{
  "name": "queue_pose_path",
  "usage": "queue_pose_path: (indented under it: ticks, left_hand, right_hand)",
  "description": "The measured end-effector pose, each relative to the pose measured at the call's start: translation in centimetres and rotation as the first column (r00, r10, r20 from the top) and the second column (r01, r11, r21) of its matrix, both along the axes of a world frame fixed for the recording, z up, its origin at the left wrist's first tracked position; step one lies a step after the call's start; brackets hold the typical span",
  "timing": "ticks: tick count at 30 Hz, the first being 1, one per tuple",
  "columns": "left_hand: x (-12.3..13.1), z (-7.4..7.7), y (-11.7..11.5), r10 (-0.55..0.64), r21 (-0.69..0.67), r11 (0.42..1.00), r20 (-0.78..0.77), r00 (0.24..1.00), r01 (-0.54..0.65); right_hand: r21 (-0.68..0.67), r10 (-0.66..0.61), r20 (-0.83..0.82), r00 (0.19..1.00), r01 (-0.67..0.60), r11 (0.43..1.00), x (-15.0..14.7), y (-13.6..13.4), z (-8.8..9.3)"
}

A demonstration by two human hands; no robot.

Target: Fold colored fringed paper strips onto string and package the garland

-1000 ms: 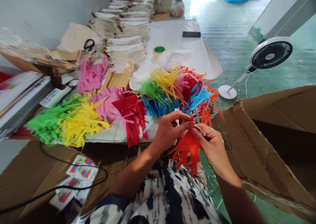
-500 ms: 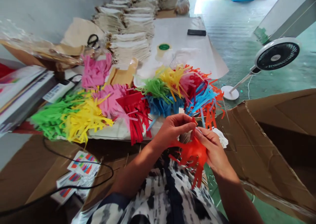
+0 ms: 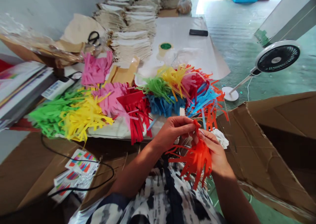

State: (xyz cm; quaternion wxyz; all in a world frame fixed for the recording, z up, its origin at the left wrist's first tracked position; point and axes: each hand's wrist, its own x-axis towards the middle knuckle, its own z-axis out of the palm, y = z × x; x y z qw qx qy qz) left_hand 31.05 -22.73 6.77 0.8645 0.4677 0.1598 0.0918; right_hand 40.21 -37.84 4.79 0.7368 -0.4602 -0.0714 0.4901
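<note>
An orange-red paper tassel (image 3: 197,158) hangs between my two hands above my lap, its fringe strips spread downward. My left hand (image 3: 176,129) pinches the twisted top of the tassel between thumb and fingers. Around the neck just below, my right hand (image 3: 212,148) is closed, with its thumb on the front. Past my hands, on the table edge, lie fringed papers: red strips (image 3: 137,115), blue strips (image 3: 165,105), light blue strips (image 3: 203,100) and orange strips (image 3: 214,113). A crumpled white piece (image 3: 220,137) is just beyond my right hand.
Green fringe (image 3: 51,117), yellow fringe (image 3: 86,118) and pink fringe (image 3: 96,67) cover the table's left. Farther back are a tape roll (image 3: 165,47), black scissors (image 3: 93,38), stacked off-white bundles (image 3: 132,41) and a phone-like black object (image 3: 198,32). A cardboard box (image 3: 249,141) and fan (image 3: 277,58) stand right.
The tassel's strips have swung and fanned out more, and its twisted top shows more clearly between my fingers. My hands have shifted slightly down and stay closed on it.
</note>
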Motion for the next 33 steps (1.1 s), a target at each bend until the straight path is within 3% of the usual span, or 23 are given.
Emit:
queue_pose_path:
  ticks: [5, 12, 17, 23, 26, 29, 33]
  left_hand:
    - [-0.3, 0.0, 0.2, 0.086, 0.029, 0.996, 0.002, 0.996, -0.086]
    - [-0.6, 0.4, 0.0, 0.215, 0.294, 0.935, -0.023, 0.976, -0.199]
    - [-0.4, -0.8, -0.2, 0.233, 0.127, 0.963, 0.038, 0.972, -0.236]
    - [0.0, -1.5, -0.4, 0.16, -0.093, 0.985, 0.153, 0.975, -0.147]
    - [0.0, -1.7, -0.3, 0.131, -0.127, 0.986, 0.192, 0.973, -0.108]
    - [-0.3, -1.7, 0.3, 0.213, -0.098, 0.975, 0.188, 0.959, -0.198]
    - [-1.1, -1.5, 1.5, 0.215, -0.04, 0.977, 0.177, 0.96, -0.212]
  right_hand:
    - [-0.024, 0.03, -0.003, 1.0, -0.03, 0.999, 0.0, 0.7, 0.2]
    - [-0.077, 0.135, 0.172, 0.976, -0.124, 0.989, 0.1, 0.9, -1.2]
    - [-0.039, 0.106, 0.154, 0.982, -0.101, 0.994, -0.1, 1.3, -1.4]
    - [-0.015, -0.027, 0.052, 0.998, 0.028, 0.999, -0.9, 2.2, -0.8]
    - [-0.035, -0.007, 0.062, 0.998, 0.009, 0.999, -0.8, 2.6, -0.8]
    - [-0.094, 0.058, 0.278, 0.959, -0.033, 0.995, 0.2, 2.5, -0.9]
    - [-0.16, 0.025, 0.724, 0.689, 0.133, 0.978, 1.5, 1.9, -0.1]
